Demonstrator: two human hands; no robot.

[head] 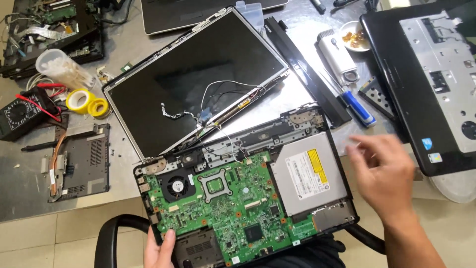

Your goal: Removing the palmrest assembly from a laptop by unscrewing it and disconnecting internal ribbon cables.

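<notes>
Opened black laptop base w/ green motherboard (238, 198) exposed sits at frame bottom, resting partly on black chair arm (111, 233). Left hand (159, 248) grips its near-left corner, thumb on top of the board edge, fingers clenched under the case. Right hand (382, 171) hovers just off the base's right edge, fingers loosely spread, released, holding nothing; it's motion-blurred, so fingertip detail is prob. unreliable. Just left of those fingers: silver optical drive w/ yellow label (310, 173), seated in the base. Black cooling fan (177, 187) lies above the left thumb. Beyond the fingers, detached flat LCD panel w/ loose thin wires (193, 74) lies on grey metal tabletop (29, 193). Farther right: blue-handled screwdriver (354, 106) and a 2nd black laptop w/ silver palmrest (426, 84). Far left: yellow tape rolls (89, 103), black multimeter (20, 114).
</notes>
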